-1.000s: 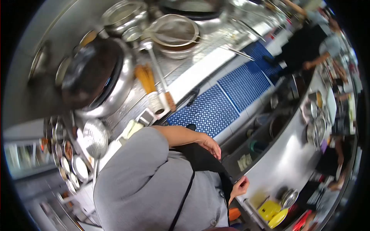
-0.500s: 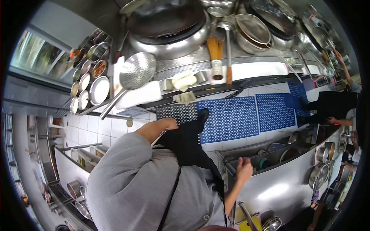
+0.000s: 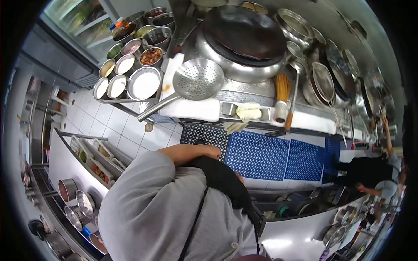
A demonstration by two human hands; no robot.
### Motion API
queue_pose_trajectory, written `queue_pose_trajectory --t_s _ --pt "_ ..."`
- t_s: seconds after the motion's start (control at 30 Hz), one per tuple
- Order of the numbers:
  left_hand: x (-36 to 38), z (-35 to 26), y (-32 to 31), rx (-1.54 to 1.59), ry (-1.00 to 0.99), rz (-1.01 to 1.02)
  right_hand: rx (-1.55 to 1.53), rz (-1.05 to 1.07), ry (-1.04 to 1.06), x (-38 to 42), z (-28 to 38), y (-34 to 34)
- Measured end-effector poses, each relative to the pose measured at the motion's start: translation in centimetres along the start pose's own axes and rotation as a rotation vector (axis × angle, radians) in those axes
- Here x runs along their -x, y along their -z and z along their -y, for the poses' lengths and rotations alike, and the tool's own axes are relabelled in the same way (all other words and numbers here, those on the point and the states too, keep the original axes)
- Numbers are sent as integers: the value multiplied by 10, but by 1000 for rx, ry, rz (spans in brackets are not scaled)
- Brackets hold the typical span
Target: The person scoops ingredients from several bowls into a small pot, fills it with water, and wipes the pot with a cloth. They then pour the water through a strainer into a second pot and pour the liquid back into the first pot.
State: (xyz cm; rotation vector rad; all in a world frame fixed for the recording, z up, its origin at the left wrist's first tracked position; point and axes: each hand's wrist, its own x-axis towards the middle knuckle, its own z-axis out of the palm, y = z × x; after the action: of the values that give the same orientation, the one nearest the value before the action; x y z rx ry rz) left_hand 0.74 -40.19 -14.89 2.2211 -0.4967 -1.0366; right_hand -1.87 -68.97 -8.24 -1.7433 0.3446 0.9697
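My left hand [image 3: 213, 152] is in front of my black apron [image 3: 220, 174], its fingers curled in, with nothing seen sticking out of them. Only a sliver of my right hand [image 3: 240, 178] shows past the apron's edge; its fingers are hidden. Ahead, a perforated strainer ladle [image 3: 198, 79] lies on the counter, handle toward the lower left. A large dark wok [image 3: 244, 32] sits on a steel ring stove. A brush [image 3: 281, 93] and a long ladle [image 3: 296, 80] rest to its right. Pale cloths [image 3: 248, 112] lie on the metal containers at the counter's front edge.
Several ingredient bowls [image 3: 145, 82] stand on the left. Blue perforated mats [image 3: 257, 154] cover the floor ahead. Behind me on the left is a counter with food trays [image 3: 100, 172]. A person in black and grey [image 3: 370, 176] works on the far right.
My view has swung left, bringing the ingredient bowls and wok closer to me. My right hand has moved from the right-hand counter to beside my apron. The ladle and brush have stayed on the counter.
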Motion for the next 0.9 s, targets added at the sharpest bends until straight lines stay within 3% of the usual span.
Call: queue_pose_trajectory --t_s 0.03,0.13,0.23,0.37,0.4,0.47,0.6,0.67,0.77,0.8,0.83,0.9 --pt "-5 14 -6 91 -84 -17 40 6 -19 -7 -2 -2" --pt "17 49 -2 191 -62 -133 190 -8 -60 -28 -10 13" --pt "42 113 -13 125 87 -123 329 -57 -86 -47 -9 38" --pt "129 149 -23 113 667 -155 484 -99 -105 -66 -8 69" --pt "164 127 -1 131 731 -130 523 -102 -106 -72 -7 77" --pt "183 157 -26 203 872 -215 617 -82 -87 -85 -5 87" --pt "203 175 -51 301 946 -426 879 40 74 -136 -11 102" --pt "186 165 -67 310 1027 -666 1044 135 276 -173 -13 106" --pt "147 115 -63 415 928 -686 1170 241 591 -225 4 106" --pt "116 128 -88 386 918 -535 1150 261 640 -235 22 99" --pt "124 68 -55 512 863 -606 1095 272 618 -237 46 88" --pt "76 93 -104 510 831 -737 922 227 380 -197 110 63"
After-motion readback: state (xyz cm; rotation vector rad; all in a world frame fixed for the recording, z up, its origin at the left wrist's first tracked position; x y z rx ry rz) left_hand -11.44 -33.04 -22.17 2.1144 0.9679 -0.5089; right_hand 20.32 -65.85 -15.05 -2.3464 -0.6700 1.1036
